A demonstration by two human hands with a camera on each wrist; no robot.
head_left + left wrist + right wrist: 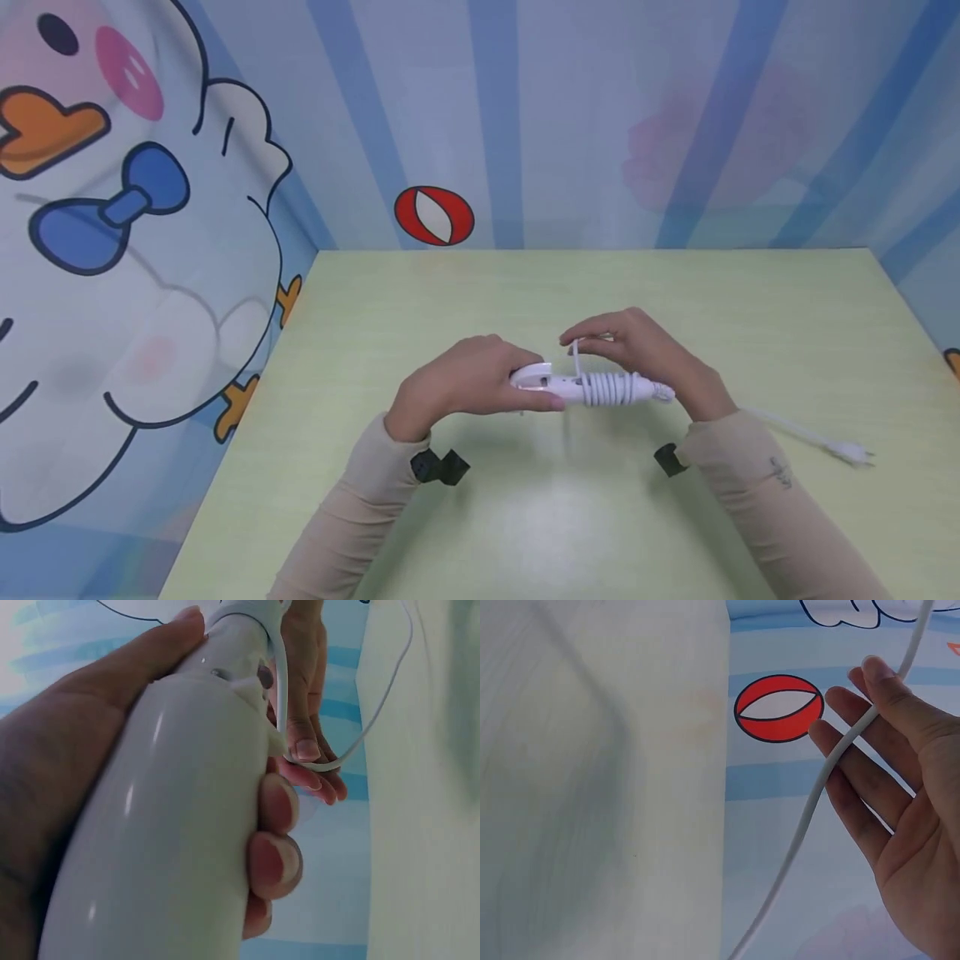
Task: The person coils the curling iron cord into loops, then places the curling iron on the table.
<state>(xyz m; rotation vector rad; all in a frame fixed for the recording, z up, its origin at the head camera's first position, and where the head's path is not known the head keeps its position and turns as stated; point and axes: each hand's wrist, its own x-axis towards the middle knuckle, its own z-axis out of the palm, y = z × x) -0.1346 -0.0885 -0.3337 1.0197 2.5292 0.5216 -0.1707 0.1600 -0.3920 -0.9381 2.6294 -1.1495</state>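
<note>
While the white appliance (564,388) is held above the worktop (540,525), its thick body (161,817) fills the left hand (468,375), fingers (275,866) curled round it; its cord-wrapped end (615,389) reaches toward the right wrist (708,402), and the right hand (641,343) pinches the loose cord (802,817) between thumb and fingers. The plug (849,452) lies farther right.

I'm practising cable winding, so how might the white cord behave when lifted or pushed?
The white cord is probably flexible: it wraps in close coils around the white appliance. It may be springy rather than limp, since it bends in a smooth curve at the right hand. Pulling it could drag the plug, which lies loose on the table.
</note>
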